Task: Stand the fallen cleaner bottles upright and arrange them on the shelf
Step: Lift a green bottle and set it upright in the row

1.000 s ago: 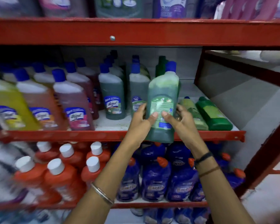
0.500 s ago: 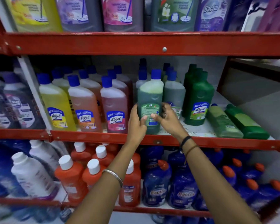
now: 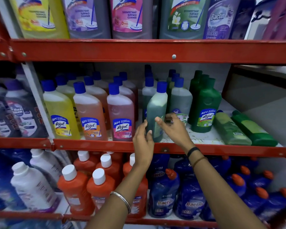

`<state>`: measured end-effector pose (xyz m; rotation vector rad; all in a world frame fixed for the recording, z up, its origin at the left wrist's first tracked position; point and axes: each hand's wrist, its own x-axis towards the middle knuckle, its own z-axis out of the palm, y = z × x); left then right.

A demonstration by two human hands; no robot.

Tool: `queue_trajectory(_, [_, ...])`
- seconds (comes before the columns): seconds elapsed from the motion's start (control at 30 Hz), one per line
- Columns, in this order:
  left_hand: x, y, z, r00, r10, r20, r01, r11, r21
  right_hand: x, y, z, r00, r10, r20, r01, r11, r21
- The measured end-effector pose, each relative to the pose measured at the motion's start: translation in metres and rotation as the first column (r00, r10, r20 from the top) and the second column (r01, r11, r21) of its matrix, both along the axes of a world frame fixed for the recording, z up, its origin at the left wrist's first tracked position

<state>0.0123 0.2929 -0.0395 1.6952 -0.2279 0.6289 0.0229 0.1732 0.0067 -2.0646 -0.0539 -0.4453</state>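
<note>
On the middle shelf: a blue-capped bottle of dark green cleaner (image 3: 156, 111) stands at the front lip of the red shelf (image 3: 96, 144), turned edge-on and leaning slightly.
Left hand (image 3: 143, 141): fingers curved around the bottle's lower left side, touching it.
Right hand (image 3: 172, 128): thumb on the bottle's front; the other fingers spread behind it, so whether they grip firmly I cannot tell.
Step in hand: seemingly settling this bottle into the green row, label side not yet facing forward.
Still fallen: a pale green bottle (image 3: 229, 129) and a dark green bottle (image 3: 253, 129) lie side by side at the shelf's right end.
Next move calls for: squaring the held bottle, releasing it, then reaching right for a lying bottle.
Contents: the held bottle looks nearly full; the neighbouring yellow, orange and pink Lizol bottles (image 3: 91, 118) likewise.
</note>
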Motion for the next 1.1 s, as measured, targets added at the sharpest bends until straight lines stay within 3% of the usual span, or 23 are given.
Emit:
queue_trajectory(0.1, [-0.010, 0.000, -0.003, 0.997, 0.003, 0.071, -0.005, 0.999, 0.040, 0.007, 0.009, 0.002, 0.999, -0.021, 0.033, 0.024, 0.995, -0.096])
queue_trajectory(0.2, [-0.005, 0.007, -0.005, 0.993, -0.054, 0.100, 0.052, 0.998, 0.023, 0.009, 0.010, 0.007, 0.998, -0.013, 0.062, 0.016, 0.999, -0.046])
queue_trajectory(0.33, [-0.003, 0.013, 0.007, 0.983, -0.182, 0.029, 0.182, 0.983, 0.016, 0.011, 0.008, 0.014, 1.000, -0.014, 0.010, 0.013, 0.999, 0.030])
queue_trajectory(0.43, [-0.003, 0.005, 0.014, 0.994, -0.111, -0.009, 0.111, 0.986, 0.122, 0.013, 0.000, 0.018, 0.987, 0.157, -0.028, -0.149, 0.973, 0.175])
queue_trajectory(0.5, [0.001, -0.001, 0.016, 0.988, -0.102, -0.112, 0.123, 0.973, 0.194, 0.014, -0.005, 0.020, 0.953, 0.298, -0.052, -0.274, 0.922, 0.273])
queue_trajectory(0.57, [0.008, -0.003, 0.016, 0.965, -0.128, -0.229, 0.184, 0.952, 0.243, 0.013, -0.010, 0.020, 0.928, 0.365, -0.077, -0.329, 0.899, 0.290])
queue_trajectory(0.63, [0.014, -0.004, 0.017, 0.963, -0.082, -0.255, 0.161, 0.939, 0.305, 0.012, -0.014, 0.018, 0.925, 0.362, -0.112, -0.330, 0.914, 0.235])
queue_trajectory(0.83, [0.012, -0.013, 0.012, 0.983, 0.099, -0.156, -0.023, 0.902, 0.432, 0.011, -0.020, 0.009, 0.934, 0.329, -0.138, -0.307, 0.938, 0.158])
queue_trajectory(1.1, [0.001, -0.020, 0.001, 0.988, 0.151, -0.045, -0.117, 0.897, 0.427, 0.011, -0.022, 0.006, 0.924, 0.351, -0.152, -0.336, 0.935, 0.115])
